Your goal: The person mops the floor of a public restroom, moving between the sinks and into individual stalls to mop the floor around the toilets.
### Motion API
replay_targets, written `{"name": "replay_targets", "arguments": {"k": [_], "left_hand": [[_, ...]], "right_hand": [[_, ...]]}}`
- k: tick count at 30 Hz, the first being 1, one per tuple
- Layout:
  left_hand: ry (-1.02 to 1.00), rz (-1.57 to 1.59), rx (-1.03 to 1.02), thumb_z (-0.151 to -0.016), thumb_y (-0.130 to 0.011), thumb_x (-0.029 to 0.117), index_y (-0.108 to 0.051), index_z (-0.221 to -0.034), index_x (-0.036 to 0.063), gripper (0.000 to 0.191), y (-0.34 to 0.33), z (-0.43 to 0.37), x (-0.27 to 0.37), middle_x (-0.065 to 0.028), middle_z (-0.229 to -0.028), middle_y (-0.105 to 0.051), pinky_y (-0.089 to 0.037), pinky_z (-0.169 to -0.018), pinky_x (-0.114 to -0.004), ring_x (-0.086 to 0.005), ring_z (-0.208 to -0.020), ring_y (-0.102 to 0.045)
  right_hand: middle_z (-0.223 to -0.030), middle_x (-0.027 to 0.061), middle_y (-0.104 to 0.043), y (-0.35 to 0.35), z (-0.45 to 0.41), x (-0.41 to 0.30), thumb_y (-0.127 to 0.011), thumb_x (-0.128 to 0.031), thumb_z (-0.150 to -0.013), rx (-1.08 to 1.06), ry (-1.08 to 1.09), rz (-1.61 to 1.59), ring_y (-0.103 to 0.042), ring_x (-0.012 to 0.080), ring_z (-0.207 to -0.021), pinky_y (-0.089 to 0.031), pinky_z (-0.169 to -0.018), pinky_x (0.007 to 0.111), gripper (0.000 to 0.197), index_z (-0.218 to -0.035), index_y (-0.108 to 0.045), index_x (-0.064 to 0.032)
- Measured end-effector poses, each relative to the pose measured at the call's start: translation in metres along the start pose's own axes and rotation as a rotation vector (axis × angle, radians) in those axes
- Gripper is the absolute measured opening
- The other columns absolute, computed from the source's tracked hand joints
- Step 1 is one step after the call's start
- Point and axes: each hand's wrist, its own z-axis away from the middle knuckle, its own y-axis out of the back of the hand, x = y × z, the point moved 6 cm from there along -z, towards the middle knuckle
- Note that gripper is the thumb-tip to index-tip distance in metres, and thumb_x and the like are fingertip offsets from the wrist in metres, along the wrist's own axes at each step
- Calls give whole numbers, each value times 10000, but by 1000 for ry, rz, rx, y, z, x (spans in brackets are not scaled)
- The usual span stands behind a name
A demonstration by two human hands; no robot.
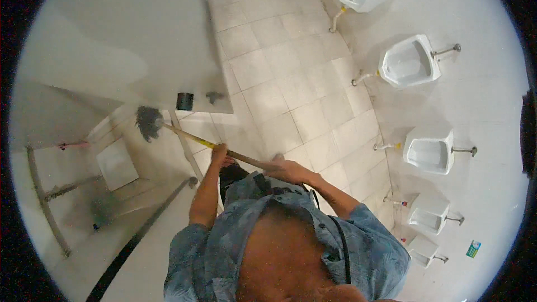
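Note:
A wooden mop handle (247, 159) runs slantwise across the view in front of me. My left hand (220, 155) is closed round its middle, just behind a yellow band. Nearer the handle's end, my right hand (286, 170) grips it close to my waist. The dark grey mop head (148, 123) lies at the handle's far end, on the floor of a small side compartment at the left. Its strands are spread out.
Several white urinals (410, 62) line the right wall, with pipes near the floor. A partition wall (168, 29) stands at the upper left, bearing a black cylindrical holder (184, 101). A raised sill (184, 142) crosses the compartment's entrance. A dark vertical edge (142, 235) stands at the lower left.

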Motion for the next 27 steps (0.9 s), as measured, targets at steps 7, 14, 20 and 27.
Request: {"name": "replay_targets", "arguments": {"k": [7, 14, 20, 27], "left_hand": [[110, 16, -240, -929, -549, 458, -583, -1066, 30, 451, -164, -8, -79, -148, -762, -680, -563, -507, -419, -292, -676, -705], [156, -10, -612, -892, -552, 294, -605, -895, -48, 346, -337, 47, -120, -227, -780, -674, -553, -446, -397, -294, -546, -655], [110, -16, -617, -827, -675, 159, -566, -724, -21, 234, -420, 96, -106, -134, -607, -602, -453, -373, -363, -233, -436, -565], [34, 149, -327, -790, -619, 123, -577, -748, -35, 168, -402, 51, -38, -137, -638, -608, -493, -405, -365, -244, -468, -584]], "right_hand": [[-754, 52, -628, 55, 149, 54, -659, -314, -902, -2, -429, -449, -519, 121, -588, -447, -523, 298, 497, -1377, -556, -213], [-677, -24, -545, 43, 284, 104, -678, -262, -903, 182, -733, -775, -417, 65, -501, -355, -432, 259, 493, -1369, -562, -149], [-689, -39, -568, 18, 349, 119, -696, -180, -884, 459, -741, -811, -405, 41, -472, -316, -400, 225, 509, -1369, -561, -110], [-758, -24, -594, 51, 269, 164, -681, -205, -888, 369, -670, -635, -420, 59, -523, -345, -432, 250, 519, -1376, -546, -92]]}}
